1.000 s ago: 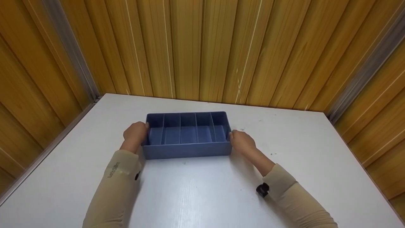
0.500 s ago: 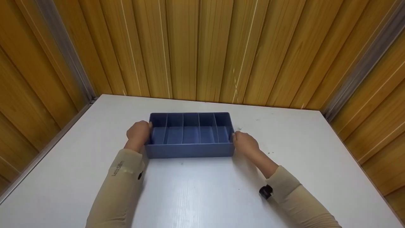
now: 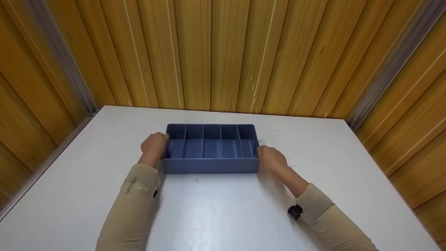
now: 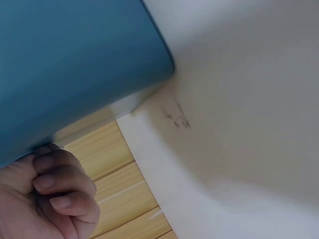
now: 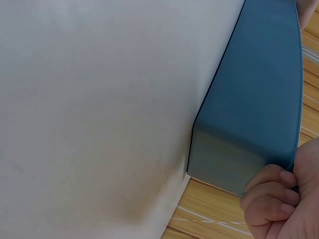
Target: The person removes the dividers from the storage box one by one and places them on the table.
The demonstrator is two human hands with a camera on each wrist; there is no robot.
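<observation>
A blue divided storage box (image 3: 210,166) sits on the white table in the head view, its several side-by-side compartments facing up with nothing in them. My left hand (image 3: 153,146) grips its left end wall, the thumb over the rim. At the opposite end, my right hand (image 3: 273,158) pinches the right wall the same way. The left wrist view shows curled fingers (image 4: 65,186) against the underside of the rim of the box (image 4: 79,59). Similarly curled fingers (image 5: 269,196) appear by a corner of the box (image 5: 254,94) in the right wrist view.
The white table (image 3: 209,212) extends around the box on all sides. Behind it stands a wood-patterned panel wall (image 3: 223,55), with similar panels to the left and right. Small dark marks (image 4: 177,117) show on the table beside the box.
Both hands have shifted the box a little to the right across the table, and its front edge now looks more level. The head view has turned slightly. The grip stays the same.
</observation>
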